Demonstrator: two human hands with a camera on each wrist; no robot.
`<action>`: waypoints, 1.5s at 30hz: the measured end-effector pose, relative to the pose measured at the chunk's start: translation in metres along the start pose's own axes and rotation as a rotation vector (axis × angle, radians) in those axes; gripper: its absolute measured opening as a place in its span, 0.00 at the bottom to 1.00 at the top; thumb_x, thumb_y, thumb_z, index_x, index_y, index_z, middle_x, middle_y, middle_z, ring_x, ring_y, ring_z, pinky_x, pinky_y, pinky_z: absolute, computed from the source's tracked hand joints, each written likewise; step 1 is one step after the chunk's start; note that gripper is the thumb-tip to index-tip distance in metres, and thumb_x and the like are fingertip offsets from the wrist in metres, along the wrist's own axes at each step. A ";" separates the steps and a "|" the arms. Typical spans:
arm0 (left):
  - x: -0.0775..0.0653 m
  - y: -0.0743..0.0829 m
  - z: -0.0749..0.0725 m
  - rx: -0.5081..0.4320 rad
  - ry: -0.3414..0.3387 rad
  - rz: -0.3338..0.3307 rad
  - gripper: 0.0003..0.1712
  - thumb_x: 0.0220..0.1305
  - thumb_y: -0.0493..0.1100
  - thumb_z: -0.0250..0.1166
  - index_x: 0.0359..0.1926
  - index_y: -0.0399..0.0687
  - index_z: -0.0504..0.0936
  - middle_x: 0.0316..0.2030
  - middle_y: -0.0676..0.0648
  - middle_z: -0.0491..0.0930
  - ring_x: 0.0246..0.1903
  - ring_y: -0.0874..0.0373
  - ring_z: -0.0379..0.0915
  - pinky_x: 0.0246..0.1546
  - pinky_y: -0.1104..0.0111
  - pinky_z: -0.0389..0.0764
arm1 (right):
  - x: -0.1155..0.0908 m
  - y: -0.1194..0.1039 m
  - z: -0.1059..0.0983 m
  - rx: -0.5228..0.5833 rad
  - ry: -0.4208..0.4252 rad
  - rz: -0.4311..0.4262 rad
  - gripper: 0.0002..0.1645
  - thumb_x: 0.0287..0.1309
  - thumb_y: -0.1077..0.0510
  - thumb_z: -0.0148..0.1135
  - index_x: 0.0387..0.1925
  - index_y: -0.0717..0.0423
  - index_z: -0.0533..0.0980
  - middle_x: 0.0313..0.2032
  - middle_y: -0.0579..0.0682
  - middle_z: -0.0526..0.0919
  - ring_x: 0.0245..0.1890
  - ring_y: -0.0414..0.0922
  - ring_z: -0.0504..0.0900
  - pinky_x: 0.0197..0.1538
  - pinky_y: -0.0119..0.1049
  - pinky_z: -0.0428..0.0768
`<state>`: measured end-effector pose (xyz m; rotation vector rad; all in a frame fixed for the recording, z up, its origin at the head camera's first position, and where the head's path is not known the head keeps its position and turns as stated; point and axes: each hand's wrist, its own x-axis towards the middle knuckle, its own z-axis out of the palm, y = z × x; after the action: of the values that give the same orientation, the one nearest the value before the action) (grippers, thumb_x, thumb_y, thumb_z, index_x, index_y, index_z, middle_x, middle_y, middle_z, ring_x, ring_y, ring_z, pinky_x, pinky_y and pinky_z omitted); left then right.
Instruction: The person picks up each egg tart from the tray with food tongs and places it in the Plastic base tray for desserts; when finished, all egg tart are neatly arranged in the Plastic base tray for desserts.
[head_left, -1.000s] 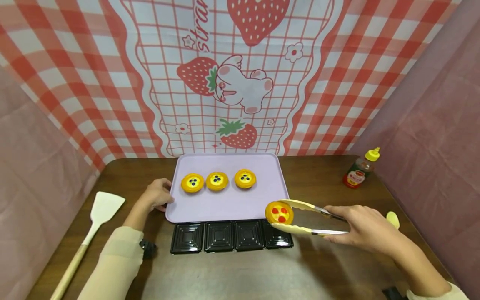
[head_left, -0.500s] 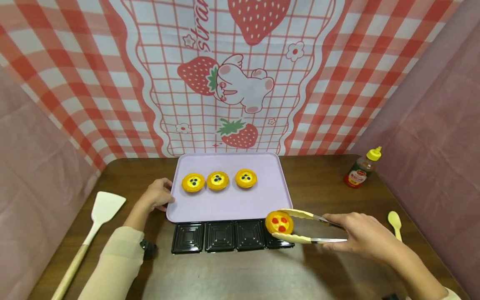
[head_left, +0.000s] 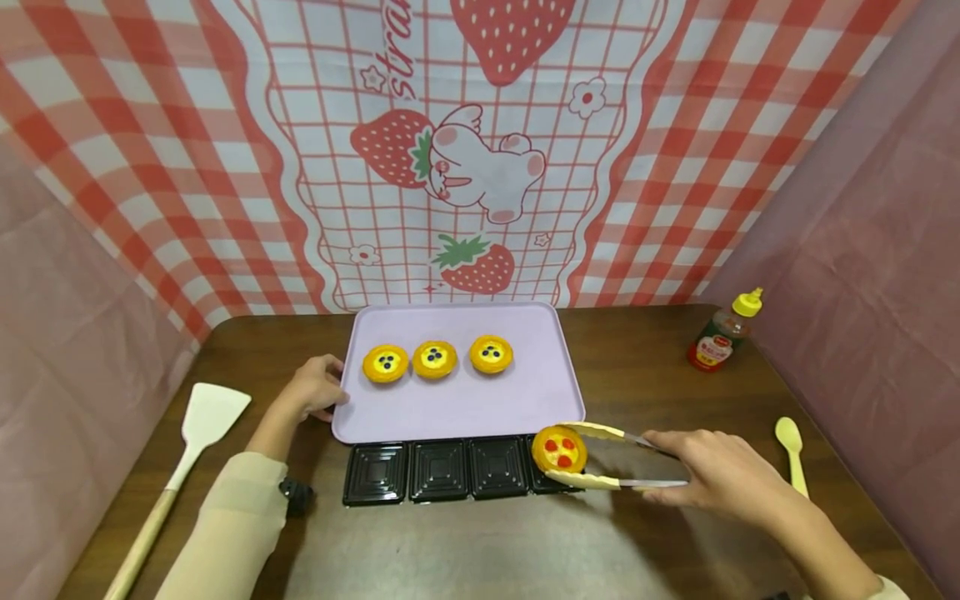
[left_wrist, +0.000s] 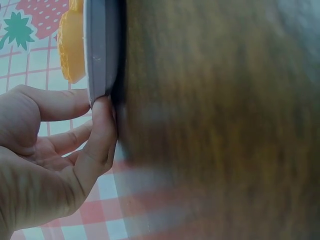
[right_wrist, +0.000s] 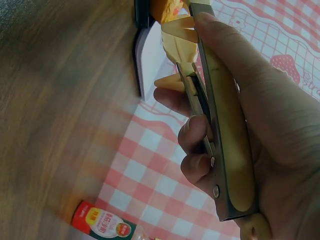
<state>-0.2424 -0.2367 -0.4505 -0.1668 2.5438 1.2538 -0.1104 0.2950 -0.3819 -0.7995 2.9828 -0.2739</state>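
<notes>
My left hand (head_left: 318, 389) pinches the left edge of a pale purple tray (head_left: 450, 421), thumb on the rim and fingers beneath, as the left wrist view shows. On the tray sit several tarts, with the rightmost blueberry-topped tart (head_left: 491, 355) a little apart. My right hand (head_left: 720, 471) grips cream-tipped metal tongs (right_wrist: 227, 135). Between the tong tips is a tart with red toppings (head_left: 559, 450), overlapping the rightmost cup of a row of black square plastic cups (head_left: 438, 472) and hiding most of it.
A white spatula (head_left: 213, 417) with a wooden handle lies at the left. A sauce bottle (head_left: 720, 337) with a yellow cap stands at the back right, and a small yellow spoon (head_left: 791, 446) lies near the right edge. A checkered cloth (head_left: 660, 167) hangs behind.
My right hand has brought the tongs and the red-topped tart down toward the rightmost black cup, from the tray's front right corner. My left hand stays at the tray's edge.
</notes>
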 end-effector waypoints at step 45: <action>-0.001 -0.002 0.003 -0.042 0.017 0.005 0.32 0.52 0.25 0.64 0.58 0.26 0.65 0.40 0.30 0.75 0.31 0.46 0.77 0.22 0.58 0.86 | 0.009 0.001 -0.021 0.066 0.015 0.015 0.58 0.35 0.24 0.74 0.58 0.63 0.77 0.47 0.50 0.86 0.39 0.41 0.81 0.35 0.41 0.81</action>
<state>-0.2402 -0.2360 -0.4531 -0.1814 2.5351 1.3140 -0.1204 0.2944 -0.3616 -0.7713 2.9744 -0.3776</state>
